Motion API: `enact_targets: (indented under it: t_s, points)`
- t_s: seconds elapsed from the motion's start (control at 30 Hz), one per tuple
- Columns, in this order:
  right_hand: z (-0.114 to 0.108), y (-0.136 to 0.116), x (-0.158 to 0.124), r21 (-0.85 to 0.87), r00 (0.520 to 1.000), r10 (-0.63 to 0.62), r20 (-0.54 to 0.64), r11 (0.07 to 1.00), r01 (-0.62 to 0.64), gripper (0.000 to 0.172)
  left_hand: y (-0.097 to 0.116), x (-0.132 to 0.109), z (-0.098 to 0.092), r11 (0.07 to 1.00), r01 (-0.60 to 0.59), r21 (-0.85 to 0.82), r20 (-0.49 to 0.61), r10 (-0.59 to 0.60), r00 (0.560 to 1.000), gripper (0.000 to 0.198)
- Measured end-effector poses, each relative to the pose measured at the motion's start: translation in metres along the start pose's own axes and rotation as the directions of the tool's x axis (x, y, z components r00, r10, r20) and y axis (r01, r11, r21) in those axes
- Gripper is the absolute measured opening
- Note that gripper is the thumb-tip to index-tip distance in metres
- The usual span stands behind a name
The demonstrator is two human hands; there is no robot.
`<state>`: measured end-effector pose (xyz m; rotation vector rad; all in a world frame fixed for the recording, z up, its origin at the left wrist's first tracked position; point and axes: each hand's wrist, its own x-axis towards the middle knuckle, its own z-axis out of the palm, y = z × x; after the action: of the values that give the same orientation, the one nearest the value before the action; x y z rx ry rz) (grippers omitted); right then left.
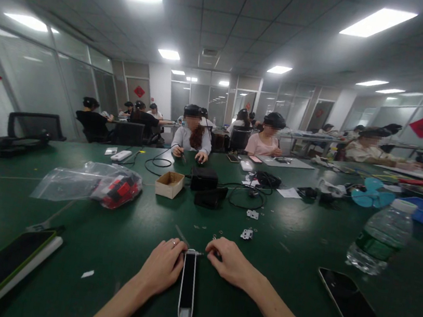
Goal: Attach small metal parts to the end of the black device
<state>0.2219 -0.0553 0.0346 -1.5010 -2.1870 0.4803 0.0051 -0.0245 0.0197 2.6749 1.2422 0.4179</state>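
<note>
A long, narrow white-edged frame with a dark middle (188,284) lies on the green table, a pale grey block at its near end. My left hand (162,267), a ring on one finger, is closed against the far left end of the frame. A small metal pin (199,254) sticks out from the frame's far right corner. Just right of that pin is my right hand (230,261), its fingers curled and the fingertips low over the table. Whatever those fingertips hold, if anything, is too small to make out. Small silver metal plates (247,234) lie beyond my right hand.
A phone (362,316) and a water bottle (381,237) are on the right. Another phone-like device (3,268) lies at left. Farther off are a plastic bag (90,183), a small open box (169,185) and a black box (204,178) with cables. Several people sit beyond.
</note>
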Motion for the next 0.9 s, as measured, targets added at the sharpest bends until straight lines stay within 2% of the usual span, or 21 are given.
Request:
enact_targets:
  t_s: [0.3, 0.67, 0.9]
  points:
    - [0.012, 0.007, 0.002, 0.052, 0.99, -0.062, -0.129, 0.996, 0.069, 0.014, -0.003, 0.001, 0.005, 1.0, -0.004, 0.021, -0.015, 0.004, 1.0, 0.024]
    - [0.019, 0.008, 0.002, 0.117, 0.991, -0.041, -0.131, 0.992, 0.056, 0.014, -0.004, 0.0, 0.005, 1.0, -0.015, 0.016, -0.022, 0.015, 1.0, 0.022]
    - [0.022, 0.008, 0.003, 0.122, 0.98, -0.118, -0.16, 0.983, 0.138, 0.015, -0.003, 0.001, 0.003, 1.0, -0.02, 0.002, -0.014, 0.02, 1.0, 0.02]
